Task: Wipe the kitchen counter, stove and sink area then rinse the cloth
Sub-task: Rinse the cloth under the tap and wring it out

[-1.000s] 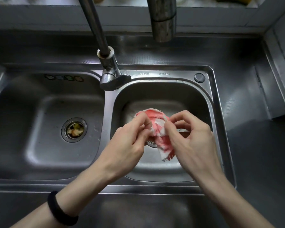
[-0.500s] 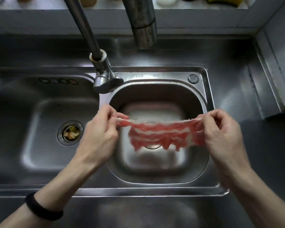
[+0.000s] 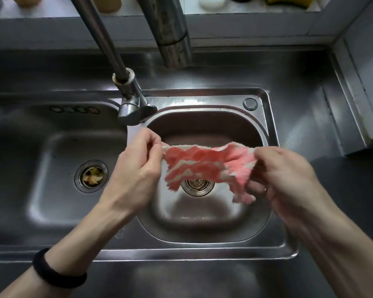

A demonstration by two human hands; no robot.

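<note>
Cloth (image 3: 205, 164) between both grips: pink-red and white wavy stripes. Sink (image 3: 202, 100) beneath: grey steel. Band (image 3: 56, 274) on left wrist: black. Sponge (image 3: 289, 2) far above: yellow.

Fuzzy terry cloth (image 3: 205, 164), glossy brushed-steel sink (image 3: 205, 231); shiny metal faucet (image 3: 134, 104)

The cloth (image 3: 205, 166) hangs between the left hand (image 3: 138, 171) and right hand (image 3: 286, 179) over the right basin (image 3: 205, 224), with the faucet (image 3: 131, 104) behind and the left basin (image 3: 52, 168) beside.
</note>
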